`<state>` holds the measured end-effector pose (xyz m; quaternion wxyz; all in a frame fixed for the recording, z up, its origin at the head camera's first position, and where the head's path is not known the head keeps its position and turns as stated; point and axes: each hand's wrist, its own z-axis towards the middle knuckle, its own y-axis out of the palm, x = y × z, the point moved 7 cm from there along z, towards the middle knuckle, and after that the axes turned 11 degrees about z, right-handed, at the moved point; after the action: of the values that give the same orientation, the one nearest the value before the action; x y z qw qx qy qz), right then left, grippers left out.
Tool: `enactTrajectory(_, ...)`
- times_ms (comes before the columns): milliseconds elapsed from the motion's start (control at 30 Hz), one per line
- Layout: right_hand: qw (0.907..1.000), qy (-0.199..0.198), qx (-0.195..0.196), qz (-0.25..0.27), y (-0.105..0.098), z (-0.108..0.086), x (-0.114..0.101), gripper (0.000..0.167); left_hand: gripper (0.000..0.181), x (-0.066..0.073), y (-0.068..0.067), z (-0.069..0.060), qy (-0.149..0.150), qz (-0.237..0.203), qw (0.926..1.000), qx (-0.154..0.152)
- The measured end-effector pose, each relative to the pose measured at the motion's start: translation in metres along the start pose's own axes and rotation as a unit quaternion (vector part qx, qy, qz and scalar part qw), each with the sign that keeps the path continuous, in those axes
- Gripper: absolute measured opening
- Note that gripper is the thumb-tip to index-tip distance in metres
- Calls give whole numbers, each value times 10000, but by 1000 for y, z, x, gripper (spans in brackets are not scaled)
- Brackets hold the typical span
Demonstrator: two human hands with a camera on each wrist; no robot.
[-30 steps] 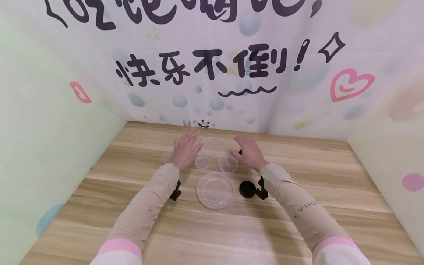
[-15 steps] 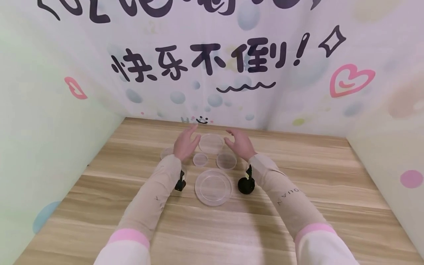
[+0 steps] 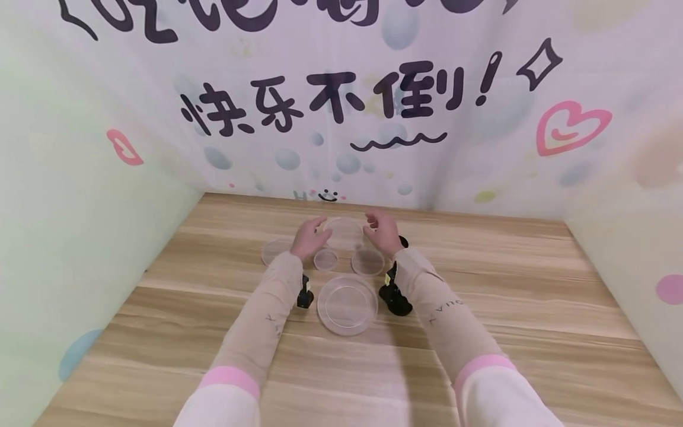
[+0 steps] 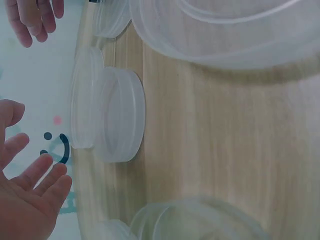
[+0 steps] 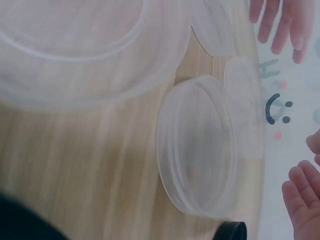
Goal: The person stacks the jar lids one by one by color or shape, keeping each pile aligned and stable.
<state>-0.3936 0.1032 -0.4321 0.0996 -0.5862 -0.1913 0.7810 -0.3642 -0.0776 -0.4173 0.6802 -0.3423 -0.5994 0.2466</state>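
Observation:
My left hand (image 3: 310, 238) hovers over the left side of a clear round petri dish (image 3: 344, 233) at the back of the group. Across from it, my right hand (image 3: 382, 231) is held near that dish's right side. Fingers on both are relaxed and slightly bent, with nothing between them. The left wrist view shows the left hand (image 4: 31, 195) apart from the dishes; so does the right wrist view for the right hand (image 5: 306, 200). In front lie a small dish (image 3: 325, 260), a medium dish (image 3: 367, 262) and a large dish (image 3: 347, 305).
Another clear dish (image 3: 274, 251) lies left, partly behind the left hand. One black disc (image 3: 402, 305) lies right of the large dish, and a small black piece (image 3: 403, 241) shows behind the right hand. A printed cloth wall (image 3: 267, 172) closes off the wooden table's (image 3: 480, 284) back.
Both hands have come closer together over the far dish, and their spread fingers have become more bent. The forearms have moved inward. The dishes have stayed where they were.

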Motion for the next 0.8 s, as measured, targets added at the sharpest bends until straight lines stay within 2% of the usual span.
enactTrajectory(33, 9998, -157, 56, 103, 2, 7, 17, 38, 46, -2, 3, 1, -53, -58, 9999, -63)
enactTrajectory(67, 9998, -86, 26, 156, 4, 11, 29, 39, 47, -4, 5, 2, -128, -79, 9998, -107)
enactTrajectory(100, 9997, 124, 22, 195, 7, 17, 44, 41, 47, -6, 7, 2, -193, -92, 9997, -146)
enactTrajectory(167, 9990, 376, 2, 228, 11, 23, 61, 42, 47, -10, 10, 2, -349, -126, 9991, -191)
enactTrajectory(200, 9982, 548, -81, 240, 11, 17, 51, 42, 48, -12, 12, 2, -440, -152, 9987, -211)
enactTrajectory(333, 9958, 839, -137, 348, 15, 10, 46, 42, 49, -19, 16, 1, -741, -254, 9966, -246)
enactTrajectory(367, 9964, 745, -101, 392, 16, 12, 52, 43, 49, -20, 16, 1, -782, -285, 9962, -240)
enactTrajectory(500, 9925, 1109, -294, 433, 22, 21, 81, 47, 50, -24, 19, 1, -915, -449, 9947, -155)
enactTrajectory(567, 9938, 991, -318, 388, 26, 28, 98, 47, 49, -25, 19, 2, -966, -496, 9941, -84)
enactTrajectory(633, 9934, 1048, -432, 185, 30, 32, 109, 49, 49, -26, 20, 2, -1022, -517, 9934, -15)
enactTrajectory(700, 9965, 739, -382, 5, 33, 38, 120, 48, 47, -27, 20, 2, -1091, -510, 9927, 62)
enactTrajectory(733, 9974, 613, -372, -32, 34, 40, 125, 48, 47, -27, 20, 3, -1109, -499, 9925, 100)
enactTrajectory(800, 9952, 847, -461, -170, 36, 39, 121, 47, 46, -28, 20, 3, -1142, -457, 9923, 170)
